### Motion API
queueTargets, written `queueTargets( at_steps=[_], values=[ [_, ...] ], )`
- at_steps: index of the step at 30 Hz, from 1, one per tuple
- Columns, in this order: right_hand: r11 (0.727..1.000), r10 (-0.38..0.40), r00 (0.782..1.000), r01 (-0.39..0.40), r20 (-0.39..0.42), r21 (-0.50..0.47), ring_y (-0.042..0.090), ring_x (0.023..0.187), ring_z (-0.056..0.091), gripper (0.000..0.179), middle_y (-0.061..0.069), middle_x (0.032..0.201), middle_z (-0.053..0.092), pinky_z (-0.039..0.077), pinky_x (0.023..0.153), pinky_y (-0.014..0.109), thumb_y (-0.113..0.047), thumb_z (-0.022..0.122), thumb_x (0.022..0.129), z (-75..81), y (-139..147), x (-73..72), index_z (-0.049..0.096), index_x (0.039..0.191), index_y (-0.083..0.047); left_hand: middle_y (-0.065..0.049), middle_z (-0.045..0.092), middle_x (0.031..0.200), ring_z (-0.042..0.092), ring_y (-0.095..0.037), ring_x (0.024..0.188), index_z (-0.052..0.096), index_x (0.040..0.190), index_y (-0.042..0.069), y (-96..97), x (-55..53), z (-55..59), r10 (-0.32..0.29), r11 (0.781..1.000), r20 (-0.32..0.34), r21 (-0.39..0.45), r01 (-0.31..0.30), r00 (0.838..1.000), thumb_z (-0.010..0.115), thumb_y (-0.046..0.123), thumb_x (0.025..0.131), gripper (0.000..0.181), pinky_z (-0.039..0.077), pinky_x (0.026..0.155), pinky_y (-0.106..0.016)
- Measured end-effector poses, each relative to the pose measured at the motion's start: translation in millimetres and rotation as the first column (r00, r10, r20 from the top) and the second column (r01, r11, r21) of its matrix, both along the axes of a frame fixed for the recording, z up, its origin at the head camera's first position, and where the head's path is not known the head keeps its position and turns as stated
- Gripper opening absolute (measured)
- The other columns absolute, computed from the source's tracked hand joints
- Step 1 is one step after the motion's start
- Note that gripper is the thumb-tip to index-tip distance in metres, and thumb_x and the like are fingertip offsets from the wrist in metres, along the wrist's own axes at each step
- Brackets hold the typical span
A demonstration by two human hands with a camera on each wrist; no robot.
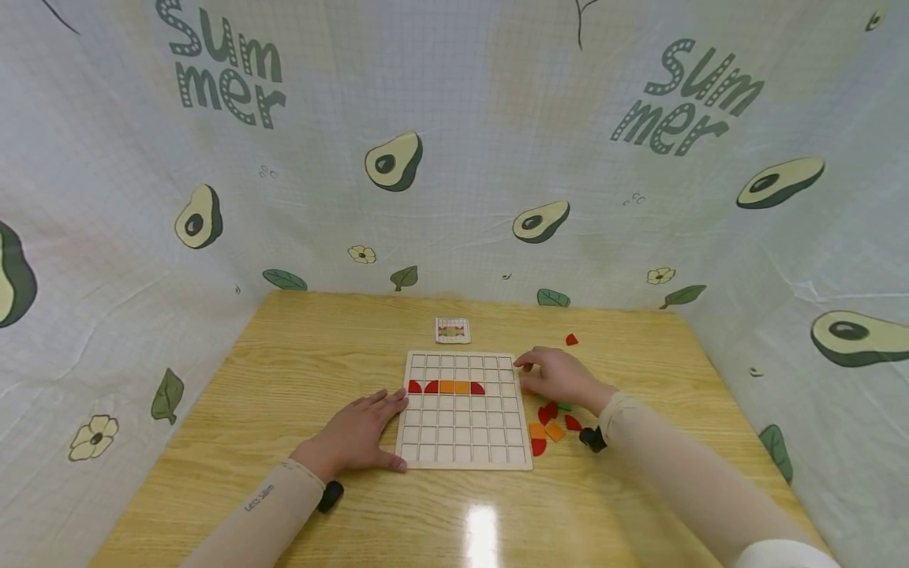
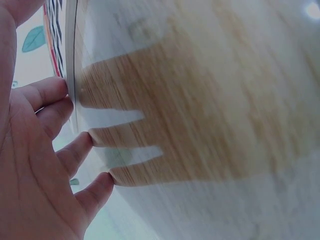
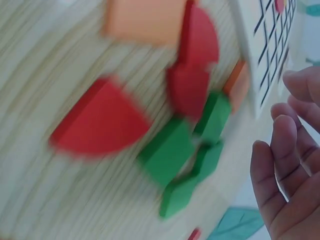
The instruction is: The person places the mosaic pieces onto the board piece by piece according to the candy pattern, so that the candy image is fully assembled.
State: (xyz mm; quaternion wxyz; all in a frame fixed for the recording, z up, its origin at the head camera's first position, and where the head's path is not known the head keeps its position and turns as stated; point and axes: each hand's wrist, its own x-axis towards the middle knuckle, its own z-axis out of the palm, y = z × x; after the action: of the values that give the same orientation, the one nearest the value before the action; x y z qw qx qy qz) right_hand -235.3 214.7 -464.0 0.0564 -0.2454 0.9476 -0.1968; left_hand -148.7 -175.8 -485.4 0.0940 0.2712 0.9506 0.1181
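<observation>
**Flanking the grid board [image 1: 465, 455], two hands: the left [image 1: 358, 435] at its edge, the right [image 1: 557, 371] near loose pieces**

The white board lies flat on the wooden desk [image 1: 341, 331]. In its third row from the far side, the first five cells from the left hold a red piece [image 1: 415, 387], another red piece [image 1: 432, 387], two orange pieces [image 1: 447, 387] and a red piece [image 1: 477, 388]. The left hand's grip is spread, its thumb and fingertips at the board's left edge. The right hand's grip is apart, fingers loosely bent near the right edge, with nothing visible in it. Near that hand lie loose red, orange and green pieces, among them a red quarter-round [image 3: 100, 120] and a green block [image 3: 167, 152]. A patterned card [image 1: 452, 330] lies beyond the board.
</observation>
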Motion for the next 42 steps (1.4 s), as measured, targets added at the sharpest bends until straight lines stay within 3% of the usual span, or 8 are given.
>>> queueTargets(
  at_steps=[7,13,17,24,29,35,42],
  values=[
    [1.000,-0.004,1.000,0.004,-0.009,-0.005,0.010,0.063,0.048,0.032,0.003,0.100,0.067,0.047,0.063,0.031,-0.017,0.074,0.090,1.8,35,10.4,0.070,0.119,-0.005,-0.003,0.033,0.160,0.030,-0.034,0.144,0.041,0.153,0.011,0.3,0.3,-1.5,0.001,1.000,-0.001,0.006,-0.001,1.000,0.073,0.074,0.071,0.108,0.029,0.112,-0.055],
    [1.000,0.006,1.000,-0.006,-0.026,-0.003,0.010,0.069,0.049,0.031,0.001,0.098,0.066,0.047,0.065,0.031,-0.015,0.075,0.089,1.7,56,24.9,0.071,0.118,-0.004,-0.004,0.033,0.160,0.030,-0.036,0.144,0.042,0.153,0.010,0.4,0.6,0.3,0.000,1.000,0.012,0.025,-0.001,1.000,0.073,0.073,0.071,0.108,0.029,0.112,-0.056],
    [1.000,0.021,0.999,-0.021,-0.036,0.002,0.007,0.065,0.047,0.029,-0.002,0.097,0.066,0.046,0.061,0.028,-0.012,0.074,0.088,1.2,65,36.1,0.071,0.117,-0.006,-0.004,0.033,0.160,0.029,-0.036,0.144,0.042,0.153,0.011,0.1,0.0,-0.4,-0.003,1.000,0.009,0.023,0.003,1.000,0.073,0.074,0.070,0.109,0.029,0.112,-0.056],
    [0.998,0.028,0.998,-0.025,-0.050,0.054,0.003,0.057,0.040,0.030,-0.008,0.094,0.063,0.040,0.053,0.023,-0.013,0.073,0.086,-0.6,73,61.1,0.072,0.116,-0.011,-0.001,0.031,0.161,0.028,-0.032,0.146,0.039,0.154,0.013,0.1,-0.5,-1.4,0.005,1.000,0.008,-0.002,-0.005,1.000,0.072,0.076,0.070,0.110,0.028,0.113,-0.054],
    [0.996,0.012,0.995,-0.003,-0.097,0.089,0.003,0.064,0.045,0.034,-0.010,0.092,0.060,0.042,0.057,0.025,-0.023,0.079,0.085,-6.4,74,74.3,0.072,0.116,-0.011,-0.001,0.031,0.161,0.028,-0.033,0.145,0.040,0.154,0.012,0.2,-0.3,-0.7,0.001,1.000,0.005,-0.002,-0.001,1.000,0.072,0.075,0.070,0.110,0.028,0.113,-0.054],
    [0.989,0.010,0.987,0.014,-0.159,0.150,0.004,0.069,0.047,0.039,-0.009,0.096,0.060,0.045,0.059,0.026,-0.028,0.081,0.084,-12.5,71,83.6,0.071,0.118,-0.013,-0.004,0.033,0.160,0.029,-0.036,0.145,0.042,0.153,0.010,-0.6,-0.2,0.1,-0.006,1.000,0.003,0.017,0.006,1.000,0.073,0.073,0.071,0.108,0.029,0.112,-0.055],
    [0.989,0.007,0.978,0.024,-0.208,0.148,0.004,0.066,0.046,0.039,-0.004,0.100,0.064,0.046,0.059,0.028,-0.025,0.081,0.084,-17.9,67,87.8,0.071,0.118,-0.012,-0.003,0.033,0.160,0.030,-0.034,0.144,0.041,0.153,0.011,-1.6,-0.8,-1.3,-0.007,1.000,-0.009,0.006,0.007,1.000,0.071,0.076,0.070,0.109,0.029,0.112,-0.054]
  ],
)
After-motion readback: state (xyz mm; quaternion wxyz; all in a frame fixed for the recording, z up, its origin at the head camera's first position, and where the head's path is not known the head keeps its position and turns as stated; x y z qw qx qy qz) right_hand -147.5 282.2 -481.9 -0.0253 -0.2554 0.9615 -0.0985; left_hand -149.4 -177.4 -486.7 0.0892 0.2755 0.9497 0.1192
